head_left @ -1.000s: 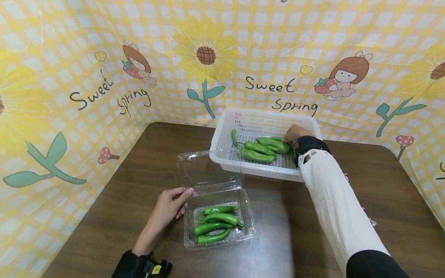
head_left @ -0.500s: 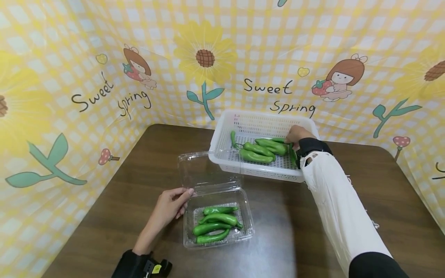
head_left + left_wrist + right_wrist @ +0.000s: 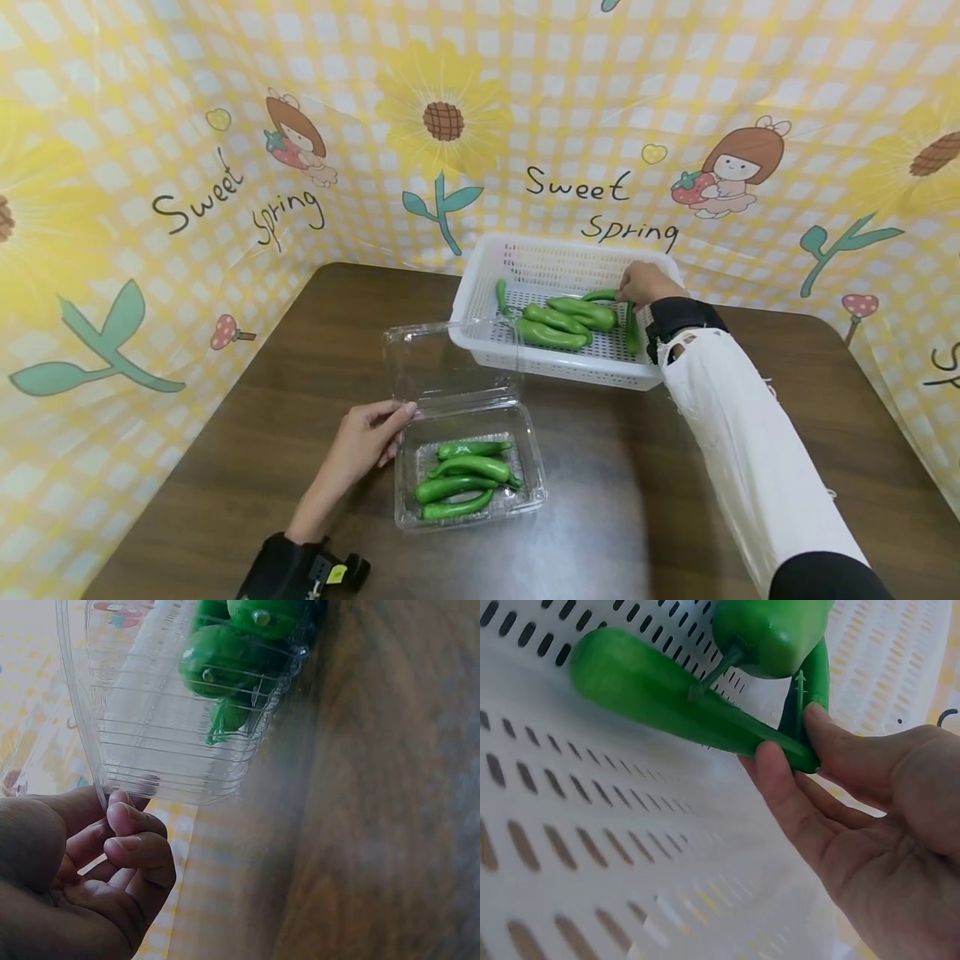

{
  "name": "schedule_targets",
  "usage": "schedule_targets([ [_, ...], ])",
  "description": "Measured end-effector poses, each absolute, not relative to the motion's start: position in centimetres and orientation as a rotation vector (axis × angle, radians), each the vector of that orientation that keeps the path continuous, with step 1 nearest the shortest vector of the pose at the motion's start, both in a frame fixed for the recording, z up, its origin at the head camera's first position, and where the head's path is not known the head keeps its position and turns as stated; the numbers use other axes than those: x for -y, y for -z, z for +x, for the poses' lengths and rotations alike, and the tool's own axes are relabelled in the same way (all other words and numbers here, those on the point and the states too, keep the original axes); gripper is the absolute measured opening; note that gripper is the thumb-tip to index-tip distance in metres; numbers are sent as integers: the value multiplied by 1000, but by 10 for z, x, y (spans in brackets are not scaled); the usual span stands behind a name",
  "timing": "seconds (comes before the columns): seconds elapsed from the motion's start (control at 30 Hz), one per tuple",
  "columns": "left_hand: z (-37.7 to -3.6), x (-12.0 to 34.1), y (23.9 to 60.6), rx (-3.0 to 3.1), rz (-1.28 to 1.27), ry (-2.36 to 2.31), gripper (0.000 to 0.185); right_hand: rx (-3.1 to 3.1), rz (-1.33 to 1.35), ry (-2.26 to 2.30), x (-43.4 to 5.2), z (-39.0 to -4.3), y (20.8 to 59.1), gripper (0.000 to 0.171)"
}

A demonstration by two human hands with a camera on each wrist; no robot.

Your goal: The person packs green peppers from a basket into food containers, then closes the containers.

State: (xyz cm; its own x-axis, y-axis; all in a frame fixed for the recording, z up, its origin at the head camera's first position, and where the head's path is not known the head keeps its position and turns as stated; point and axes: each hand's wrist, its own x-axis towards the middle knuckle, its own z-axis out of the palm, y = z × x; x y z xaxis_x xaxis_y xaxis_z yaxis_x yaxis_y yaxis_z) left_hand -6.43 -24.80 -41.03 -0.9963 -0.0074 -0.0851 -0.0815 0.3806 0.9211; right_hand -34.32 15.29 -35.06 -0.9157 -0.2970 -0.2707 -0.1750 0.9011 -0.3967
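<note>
White, rectangular, perforated plastic basket: one, toward the rear of the brown wooden desk.

Glossy, elongated green peppers: I count at least six in the basket, some touching.

Right hand: inside the basket, rear right corner; thumb and a finger pinched at the tip of a slender, smooth green pepper lying along the basket's right wall. A second pepper's end meets the thumb there; I cannot tell whether both are gripped.

Clear, hinged plastic clamshell box: in front of the basket, toward its left end; transparent lid raised, overlapping the basket's front left corner on my head feed.

Four shiny green chillies: in the box's base, before the basket.

Left hand: in front and left of the basket; thumb and fingers clamped on the box's edge beside the hinge.

Yellow-and-white checked cloth, sunflower print: behind the basket.
</note>
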Motion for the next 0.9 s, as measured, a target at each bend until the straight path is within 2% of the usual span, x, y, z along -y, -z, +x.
schedule_targets([
  [0.63,-65,248,412,-2527,-85,-1738,31,-2898,-447,464,-152,-334,337,21],
  [0.9,-58,239,389,-2536,-68,-1733,27,-2971,-480,455,-151,-329,326,22],
])
